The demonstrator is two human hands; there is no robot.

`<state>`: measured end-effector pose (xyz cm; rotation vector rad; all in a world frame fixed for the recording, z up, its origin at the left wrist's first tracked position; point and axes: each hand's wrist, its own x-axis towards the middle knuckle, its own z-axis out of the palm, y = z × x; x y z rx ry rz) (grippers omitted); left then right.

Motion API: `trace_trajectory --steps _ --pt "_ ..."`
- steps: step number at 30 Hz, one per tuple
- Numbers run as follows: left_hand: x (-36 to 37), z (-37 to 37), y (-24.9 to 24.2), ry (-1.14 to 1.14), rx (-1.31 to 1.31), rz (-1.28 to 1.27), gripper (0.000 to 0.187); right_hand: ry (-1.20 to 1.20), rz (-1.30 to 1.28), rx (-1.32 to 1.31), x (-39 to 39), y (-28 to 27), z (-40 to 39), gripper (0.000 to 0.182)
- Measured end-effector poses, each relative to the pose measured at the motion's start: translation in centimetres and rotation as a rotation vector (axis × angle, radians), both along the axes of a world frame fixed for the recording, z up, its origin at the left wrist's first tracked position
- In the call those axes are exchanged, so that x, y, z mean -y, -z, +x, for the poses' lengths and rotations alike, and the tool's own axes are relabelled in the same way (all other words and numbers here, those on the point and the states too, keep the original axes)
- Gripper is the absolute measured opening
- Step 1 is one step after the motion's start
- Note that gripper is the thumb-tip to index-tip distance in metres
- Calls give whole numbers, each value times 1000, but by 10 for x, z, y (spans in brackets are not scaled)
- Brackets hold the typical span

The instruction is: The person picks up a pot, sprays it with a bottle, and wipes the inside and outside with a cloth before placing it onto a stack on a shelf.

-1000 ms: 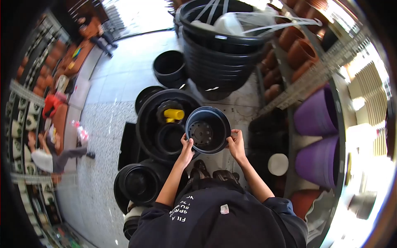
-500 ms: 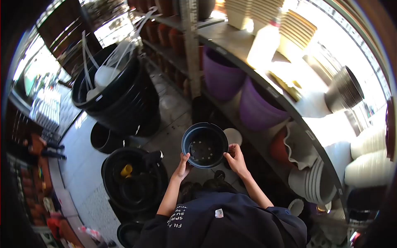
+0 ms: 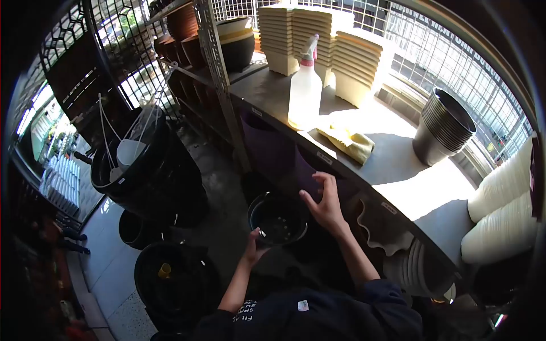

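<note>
A dark round plant pot (image 3: 278, 219) with several drainage holes in its base is held in front of my body. My left hand (image 3: 255, 248) grips its near left rim, thumb over the edge. Apart from the pot, to its right, my right hand (image 3: 328, 206) is raised with thumb and fingers spread, holding nothing. It is near the front edge of the metal shelf (image 3: 392, 165). On that shelf stand a white spray bottle (image 3: 305, 96) with a pink collar and a folded yellowish cloth (image 3: 348, 142).
Stacked cream pots (image 3: 361, 68), a stack of dark pots (image 3: 443, 128) and white pots (image 3: 500, 210) line the shelf. Large black tubs (image 3: 148, 170) stand on the floor at left. A purple pot (image 3: 307, 170) and grey pots (image 3: 406, 267) sit beneath the shelf.
My right hand has let go of the pot's rim and risen toward the shelf, opening. My left hand still holds the pot. The view has tilted up, showing more of the shelf top.
</note>
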<state>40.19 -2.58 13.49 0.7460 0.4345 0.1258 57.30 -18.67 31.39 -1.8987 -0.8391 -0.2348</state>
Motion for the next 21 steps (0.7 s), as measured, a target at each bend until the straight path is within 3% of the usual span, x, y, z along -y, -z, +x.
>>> trace_trajectory --steps 4,7,12,13,14,18,19,20,21 --pt "-24 -10 -7 -26 -67 115 68 126 243 194 -57 -77 58 59" --pt "-27 -18 -25 -109 -155 133 73 217 287 336 -88 -120 104 75" --pt "-41 -42 -43 -67 -195 121 78 429 167 405 -137 -147 192 92" --pt "-45 -47 -39 -50 -167 131 79 384 117 419 -138 -156 191 67" --pt "-50 -53 -38 -33 -145 141 80 98 287 204 -146 -152 220 50" --pt "-68 -67 -18 -118 -214 67 83 137 242 170 -146 -159 208 34" --pt "-70 -68 -23 -147 -216 77 83 -71 412 40 -142 -171 179 35" --pt "-74 -67 -34 -175 -227 84 84 -179 527 125 -138 -174 157 41" --pt "-76 -68 -41 -199 -245 89 84 -214 495 81 -132 -180 134 44"
